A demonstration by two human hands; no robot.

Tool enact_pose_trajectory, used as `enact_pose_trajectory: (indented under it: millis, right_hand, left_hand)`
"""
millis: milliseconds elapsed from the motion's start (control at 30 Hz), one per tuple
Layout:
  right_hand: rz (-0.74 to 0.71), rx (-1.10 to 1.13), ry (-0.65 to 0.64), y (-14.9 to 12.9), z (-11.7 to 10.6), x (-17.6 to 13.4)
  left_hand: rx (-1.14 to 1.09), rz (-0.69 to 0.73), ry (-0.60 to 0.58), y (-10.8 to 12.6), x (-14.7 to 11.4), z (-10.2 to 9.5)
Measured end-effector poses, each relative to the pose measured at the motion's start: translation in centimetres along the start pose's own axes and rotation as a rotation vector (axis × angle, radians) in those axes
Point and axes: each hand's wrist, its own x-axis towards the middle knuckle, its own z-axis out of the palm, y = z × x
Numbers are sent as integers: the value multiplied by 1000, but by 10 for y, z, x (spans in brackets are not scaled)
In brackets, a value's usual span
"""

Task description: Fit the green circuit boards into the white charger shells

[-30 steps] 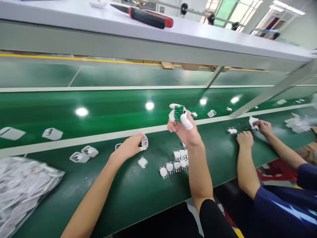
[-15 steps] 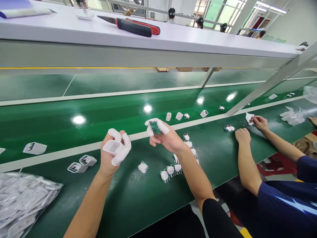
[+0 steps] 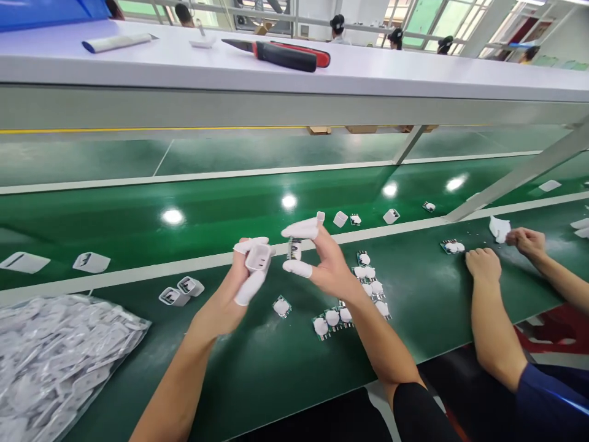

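My left hand point(image 3: 232, 294), with white finger cots on thumb and finger, grips a white plastic charger housing point(image 3: 258, 258). Two dark slots show on the housing's face. Just to its right, my right hand point(image 3: 324, 258) pinches a small circuit board point(image 3: 294, 248) between finger and thumb, both in white cots. Board and housing are held close, with a small gap between them. Below lies a single circuit board point(image 3: 281, 306) with a round white part. More such boards point(image 3: 332, 317) stand in rows beneath my right forearm, which hides some of them.
At the left lies a clear bag point(image 3: 59, 362) of white plastic parts, with two housings point(image 3: 173, 296) beside it. Several housings point(image 3: 92, 262) rest on the green belt point(image 3: 221, 209). Pliers point(image 3: 288, 55) lie on the shelf above. A co-worker's hands point(image 3: 483, 264) are at the right.
My left hand has turned the housing so its slotted face shows. My right hand has turned the board edge-on, and the two have come closer. The view has shifted left.
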Motion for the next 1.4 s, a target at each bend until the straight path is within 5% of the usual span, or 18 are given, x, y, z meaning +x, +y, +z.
enact_pose_trajectory:
  millis: [200,433,733,1200,1400]
  right_hand:
    - [-118,42,138,-7,-6,-17]
    - [-288,87,48,-11,0,-24]
    - [-298,-15,-45,-15,2,-23]
    - [-466,-43,-22,-14,4,-17]
    - [-428,-127,-37,-18,7,-16]
  left_hand:
    - [263,312,-41,29,1,7]
    - [368,441,35,38,-1,0]
    - [371,524,44,37,0,-2]
    - [437,550,67,39,0,-2]
    - [413,573,61,38,0,-1]
